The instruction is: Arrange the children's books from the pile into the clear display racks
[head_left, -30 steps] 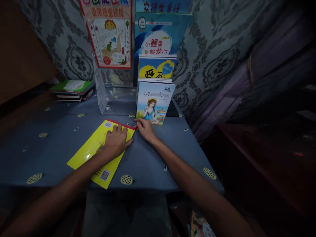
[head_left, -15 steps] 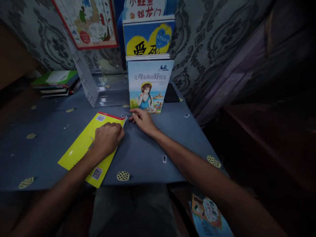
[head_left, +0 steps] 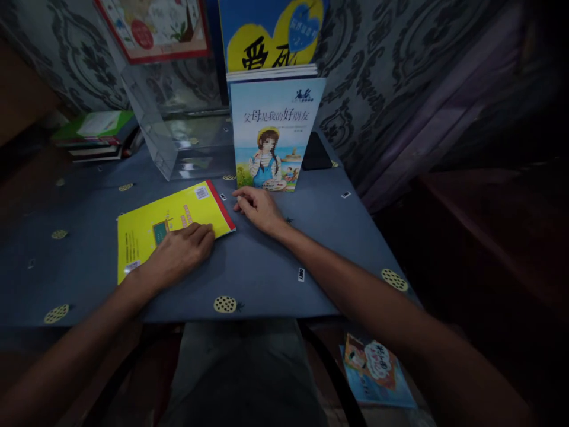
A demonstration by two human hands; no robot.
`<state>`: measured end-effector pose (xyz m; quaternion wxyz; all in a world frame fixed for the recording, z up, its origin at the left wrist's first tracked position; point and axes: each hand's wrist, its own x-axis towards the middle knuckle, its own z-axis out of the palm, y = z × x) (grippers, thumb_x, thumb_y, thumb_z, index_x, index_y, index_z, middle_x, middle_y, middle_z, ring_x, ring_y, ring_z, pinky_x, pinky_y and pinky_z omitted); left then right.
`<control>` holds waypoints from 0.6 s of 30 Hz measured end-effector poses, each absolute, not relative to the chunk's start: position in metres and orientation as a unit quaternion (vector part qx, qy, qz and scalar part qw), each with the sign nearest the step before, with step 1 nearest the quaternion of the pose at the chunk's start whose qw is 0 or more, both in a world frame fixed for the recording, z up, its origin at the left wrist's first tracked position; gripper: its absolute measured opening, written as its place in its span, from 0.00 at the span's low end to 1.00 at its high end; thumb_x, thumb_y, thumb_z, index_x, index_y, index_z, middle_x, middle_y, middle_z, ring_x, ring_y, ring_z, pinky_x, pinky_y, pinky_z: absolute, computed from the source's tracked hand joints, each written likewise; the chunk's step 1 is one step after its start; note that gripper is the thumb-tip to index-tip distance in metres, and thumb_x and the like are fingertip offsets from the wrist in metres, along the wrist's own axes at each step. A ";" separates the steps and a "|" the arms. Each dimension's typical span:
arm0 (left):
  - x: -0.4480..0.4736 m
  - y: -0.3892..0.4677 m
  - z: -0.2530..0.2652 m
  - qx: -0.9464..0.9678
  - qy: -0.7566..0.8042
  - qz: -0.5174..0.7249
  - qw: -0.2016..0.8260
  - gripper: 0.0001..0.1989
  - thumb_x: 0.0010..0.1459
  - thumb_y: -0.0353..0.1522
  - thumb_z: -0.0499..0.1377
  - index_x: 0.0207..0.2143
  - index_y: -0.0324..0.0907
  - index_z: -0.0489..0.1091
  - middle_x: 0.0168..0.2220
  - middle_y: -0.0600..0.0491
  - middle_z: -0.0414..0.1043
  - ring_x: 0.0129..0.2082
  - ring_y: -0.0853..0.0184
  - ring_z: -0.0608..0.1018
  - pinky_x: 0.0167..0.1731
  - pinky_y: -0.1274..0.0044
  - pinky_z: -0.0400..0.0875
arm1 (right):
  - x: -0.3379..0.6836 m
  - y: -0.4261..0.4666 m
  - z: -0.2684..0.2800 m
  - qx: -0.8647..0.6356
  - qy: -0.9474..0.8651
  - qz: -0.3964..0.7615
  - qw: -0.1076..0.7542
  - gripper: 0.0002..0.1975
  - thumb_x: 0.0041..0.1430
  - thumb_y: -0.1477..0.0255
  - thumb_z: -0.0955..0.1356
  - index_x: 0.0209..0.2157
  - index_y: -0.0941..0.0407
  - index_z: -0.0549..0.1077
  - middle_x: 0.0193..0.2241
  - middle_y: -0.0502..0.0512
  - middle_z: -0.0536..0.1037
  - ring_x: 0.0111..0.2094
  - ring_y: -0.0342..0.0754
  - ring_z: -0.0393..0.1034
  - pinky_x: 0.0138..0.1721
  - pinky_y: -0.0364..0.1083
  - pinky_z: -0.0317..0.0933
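A yellow book (head_left: pixel 142 226) with a red spine lies flat on the table, its barcode side up. My left hand (head_left: pixel 184 246) is closed over its near edge, fingers together and bent, covering part of the cover. The fingertips and thumb are partly hidden. My right hand (head_left: pixel 260 207) rests on the tablecloth just right of the book's spine, holding nothing, with its fingers loosely bent and apart. Right behind it stands an upright book (head_left: pixel 278 142) with a girl in a yellow hat on its cover.
A blue book with a yellow heart (head_left: pixel 249 35) stands behind the upright one. Left of it is a clear acrylic stand (head_left: pixel 153 136). A book stack (head_left: pixel 95 136) sits back left, a dark flat object (head_left: pixel 316 153) back right. Another book (head_left: pixel 376 373) lies below the table edge.
The yellow book has turned clockwise, so its red spine now faces right. My left hand has moved slightly left with it. My right hand stays near the upright book. The view has tipped down.
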<state>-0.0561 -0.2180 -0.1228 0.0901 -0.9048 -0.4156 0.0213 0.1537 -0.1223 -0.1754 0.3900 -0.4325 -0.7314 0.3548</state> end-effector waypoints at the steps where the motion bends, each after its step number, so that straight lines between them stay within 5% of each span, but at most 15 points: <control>1: -0.054 -0.219 -0.123 -0.901 -0.423 0.027 0.096 0.12 0.66 0.25 0.53 0.46 0.40 0.73 0.45 0.43 0.78 0.43 0.57 0.79 0.38 0.68 0.76 | 0.154 -0.125 -0.176 -0.428 -0.731 0.359 0.393 0.13 0.63 0.78 0.63 0.45 0.58 0.77 0.29 0.52 0.82 0.31 0.45 0.76 0.38 0.45 0.68; 9: -0.024 -0.213 -0.121 -0.862 -0.495 0.015 0.110 0.11 0.67 0.34 0.55 0.36 0.40 0.75 0.36 0.45 0.76 0.40 0.55 0.78 0.30 0.72 0.68 | 0.159 -0.146 -0.175 -0.403 -0.733 0.386 0.390 0.13 0.64 0.79 0.63 0.45 0.58 0.76 0.30 0.52 0.82 0.31 0.45 0.76 0.38 0.44 0.68; 18: -0.040 -0.198 -0.139 -0.830 -0.506 -0.213 -0.095 0.08 0.63 0.34 0.59 0.33 0.43 0.77 0.32 0.53 0.78 0.32 0.67 0.78 0.32 0.76 0.65 | 0.159 -0.149 -0.169 -0.400 -0.722 0.409 0.388 0.13 0.63 0.79 0.64 0.46 0.60 0.77 0.29 0.52 0.81 0.30 0.44 0.76 0.37 0.44 0.67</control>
